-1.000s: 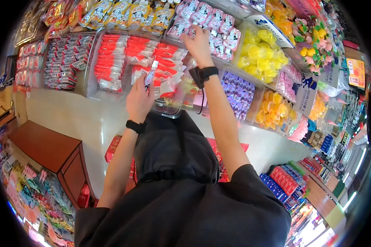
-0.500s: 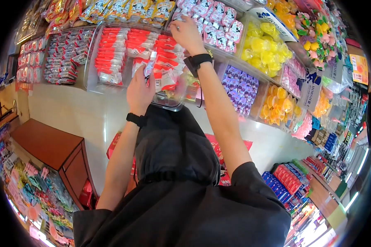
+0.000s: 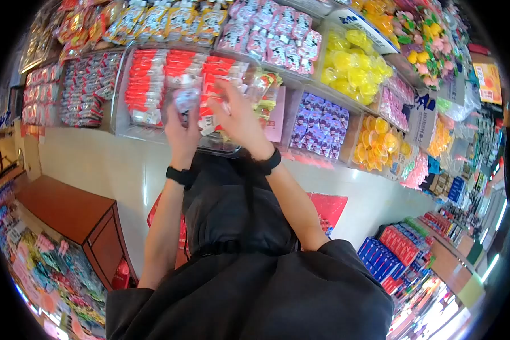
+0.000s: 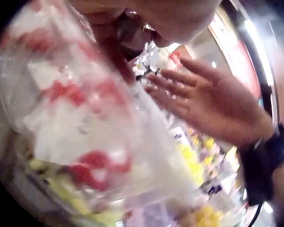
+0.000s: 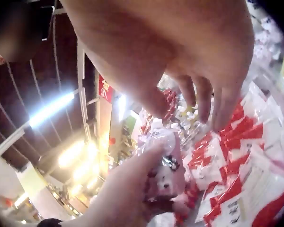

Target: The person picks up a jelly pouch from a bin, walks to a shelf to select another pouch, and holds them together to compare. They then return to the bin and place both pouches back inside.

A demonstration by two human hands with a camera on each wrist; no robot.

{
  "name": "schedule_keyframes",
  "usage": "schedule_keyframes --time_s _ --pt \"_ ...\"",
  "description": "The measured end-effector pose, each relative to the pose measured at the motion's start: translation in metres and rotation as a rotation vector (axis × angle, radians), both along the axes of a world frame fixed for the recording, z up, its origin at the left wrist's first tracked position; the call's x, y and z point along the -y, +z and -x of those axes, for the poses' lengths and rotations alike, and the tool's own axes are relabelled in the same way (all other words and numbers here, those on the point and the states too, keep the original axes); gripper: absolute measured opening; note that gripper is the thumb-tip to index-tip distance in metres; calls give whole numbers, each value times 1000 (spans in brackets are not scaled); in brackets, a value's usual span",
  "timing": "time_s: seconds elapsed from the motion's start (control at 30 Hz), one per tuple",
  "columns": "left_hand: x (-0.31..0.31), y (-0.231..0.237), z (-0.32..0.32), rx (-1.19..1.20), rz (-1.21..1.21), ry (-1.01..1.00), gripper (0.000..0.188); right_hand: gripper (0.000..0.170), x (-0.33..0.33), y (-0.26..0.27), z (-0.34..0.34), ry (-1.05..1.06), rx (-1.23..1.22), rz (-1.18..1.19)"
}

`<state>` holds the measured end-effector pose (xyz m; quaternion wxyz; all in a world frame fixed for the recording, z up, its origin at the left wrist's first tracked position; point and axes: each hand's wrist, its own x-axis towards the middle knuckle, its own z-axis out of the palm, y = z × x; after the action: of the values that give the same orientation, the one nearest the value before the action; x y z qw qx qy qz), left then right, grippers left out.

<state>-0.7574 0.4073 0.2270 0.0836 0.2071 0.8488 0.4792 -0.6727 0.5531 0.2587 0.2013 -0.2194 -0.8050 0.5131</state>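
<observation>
In the head view my left hand [image 3: 182,135] grips a small pale spouted pouch [image 3: 187,101] above a clear bin of red-and-white packets [image 3: 145,85]. The right wrist view shows this pouch [image 5: 166,165] as pinkish with a dark printed figure, the left thumb lying across its front. My right hand [image 3: 241,120] is just right of it over the same bin, fingers extended and parted, holding nothing. From the left wrist view, the right hand [image 4: 217,106] faces the left one, palm showing; the left fingers [image 4: 154,21] partly hide the pouch.
Behind the hands stand bins of pink pouches [image 3: 283,20] and yellow pouches [image 3: 181,20]. To the right are purple packets [image 3: 320,122], yellow cups [image 3: 354,68] and orange cups [image 3: 379,141]. A brown cabinet [image 3: 68,198] stands at the left.
My right hand has come back from the pink pouch bin, down and leftward, to beside the left hand. The left hand still holds its pouch, now turned and blurred.
</observation>
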Motion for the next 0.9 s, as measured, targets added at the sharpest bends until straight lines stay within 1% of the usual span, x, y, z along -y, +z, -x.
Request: schedule_keyframes --time_s 0.07,0.1,0.13,0.17,0.2,0.33,0.37,0.4,0.43,0.5,0.53,0.57,0.6,0.63,0.67,0.7,0.73,0.77,0.83,0.87,0.9 --pt "-14 29 -8 311 -300 0 38 63 9 9 -10 62 80 470" --pt "-21 36 -12 467 -447 8 38 65 9 10 -15 55 79 443" --pt "-15 22 -10 454 -344 -112 40 68 8 10 -19 53 76 417" --pt "-17 19 -13 463 -322 -130 35 70 8 11 -22 52 67 392" --pt "-24 23 -17 469 -299 -151 33 70 2 22 -25 1 116 386" --pt "-52 52 -26 643 -337 -291 36 72 -24 27 -38 -54 80 339" --pt "-57 56 -27 696 -350 -332 38 72 -29 28 -41 -73 64 289" --pt "-67 60 -29 567 -352 -335 47 72 -34 28 -41 -90 48 240" --pt "-73 67 -31 604 -358 -351 49 72 -38 29 -42 -105 32 192" --pt "-84 82 -31 671 -368 -381 55 71 -52 29 -42 -124 21 310" --pt "-89 85 -31 698 -375 -342 60 71 -60 28 -40 -132 14 370" --pt "-94 86 -29 665 -363 -364 60 70 -67 27 -37 -139 8 430" --pt "-97 86 -28 635 -351 -386 60 69 -71 29 -33 -161 -9 322" --pt "-99 85 -26 608 -338 -408 61 69 -75 33 -31 -177 14 344" --pt "-102 84 -24 534 -271 -416 61 68 -79 38 -29 -191 39 365" --pt "-106 84 -21 525 -279 -439 60 67 -82 42 -25 -201 65 387" --pt "-110 85 -19 515 -286 -462 59 66 -86 34 -22 -249 25 417" --pt "-113 86 -17 504 -292 -485 59 65 -92 32 -19 -244 -12 501" --pt "-118 90 -14 399 -280 -497 54 63 -109 28 -15 -233 -86 668" --pt "-119 91 -12 344 -275 -500 53 60 -117 7 -10 -307 -103 567" --pt "-118 92 -8 315 -243 -486 50 60 -127 1 -2 -328 -58 498"
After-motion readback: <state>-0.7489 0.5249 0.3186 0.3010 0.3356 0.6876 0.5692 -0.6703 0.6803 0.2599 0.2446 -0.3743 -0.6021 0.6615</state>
